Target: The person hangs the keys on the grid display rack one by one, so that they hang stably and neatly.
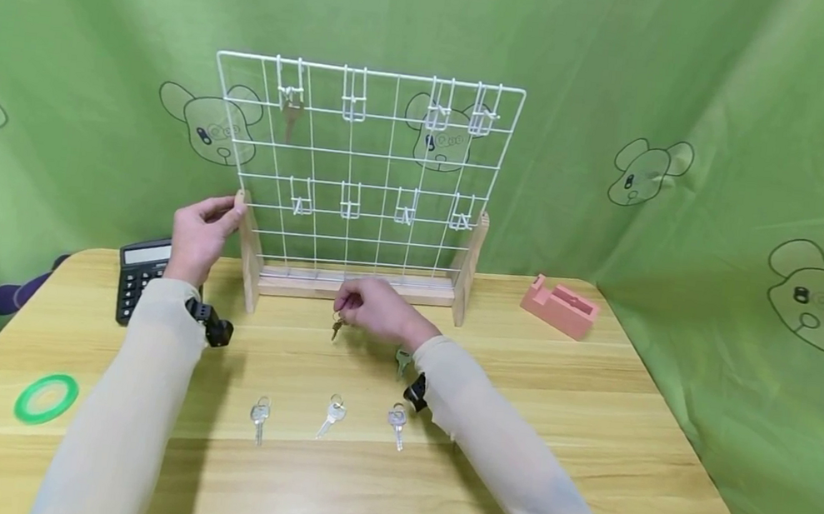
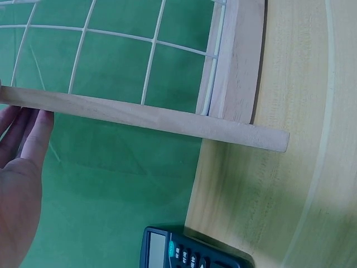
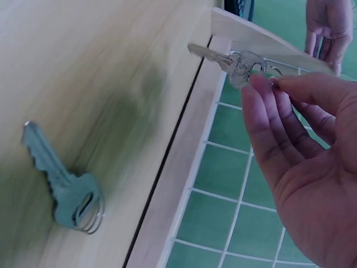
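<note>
My right hand (image 1: 379, 308) pinches the ring of a key (image 3: 241, 66) between thumb and fingertips, and the key's blade points away from the hand. It is held above the table, just in front of the rack's base. With my left hand (image 1: 199, 236) I grip the top of the left wooden post (image 2: 150, 119) of a white wire grid rack (image 1: 388, 156). Another key (image 1: 291, 117) hangs from the upper left hook. A greenish key (image 3: 77, 198) lies on the table under my right wrist. Nearer the front lie three silver keys, left (image 1: 260, 414), middle (image 1: 333, 413) and right (image 1: 397, 421).
Bare white hooks (image 1: 353, 104) line the grid in two rows. A black calculator (image 1: 129, 294) lies left of the rack, and a green tape roll (image 1: 23, 402) lies at the table's left. Right of the rack sits a pink tape dispenser (image 1: 561, 309). Green curtain (image 1: 570, 47) surrounds the table.
</note>
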The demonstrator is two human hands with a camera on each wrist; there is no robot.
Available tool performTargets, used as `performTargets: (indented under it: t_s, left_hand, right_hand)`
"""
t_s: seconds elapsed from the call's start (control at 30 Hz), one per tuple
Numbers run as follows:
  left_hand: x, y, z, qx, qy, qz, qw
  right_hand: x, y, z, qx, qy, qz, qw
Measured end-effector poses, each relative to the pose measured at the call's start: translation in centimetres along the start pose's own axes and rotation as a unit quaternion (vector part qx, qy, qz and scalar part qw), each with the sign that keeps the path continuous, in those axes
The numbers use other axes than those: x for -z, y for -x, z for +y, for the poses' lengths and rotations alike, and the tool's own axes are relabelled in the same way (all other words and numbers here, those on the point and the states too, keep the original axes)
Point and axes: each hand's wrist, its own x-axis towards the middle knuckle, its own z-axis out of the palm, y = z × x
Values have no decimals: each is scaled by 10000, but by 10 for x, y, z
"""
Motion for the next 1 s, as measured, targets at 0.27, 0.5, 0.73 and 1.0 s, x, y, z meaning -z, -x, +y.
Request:
performTargets:
  t_s: [0.27, 0.5, 0.73, 1.0]
  left_hand:
    - [0, -1, -3, -90, 50, 32, 9999]
    - [0, -2, -3, -37, 68, 7, 10000]
    - [1, -1, -2, -78, 51, 19, 10000]
    - [1, -2, -2, -42, 42, 6, 10000]
  right_hand:
    - [8, 3, -16, 199, 243, 247, 9992]
    - [20, 7, -26, 373, 313, 457, 9978]
    - [33, 10, -39, 591, 231, 581, 9963]
    - [41, 9, -49, 759, 68, 928, 9928]
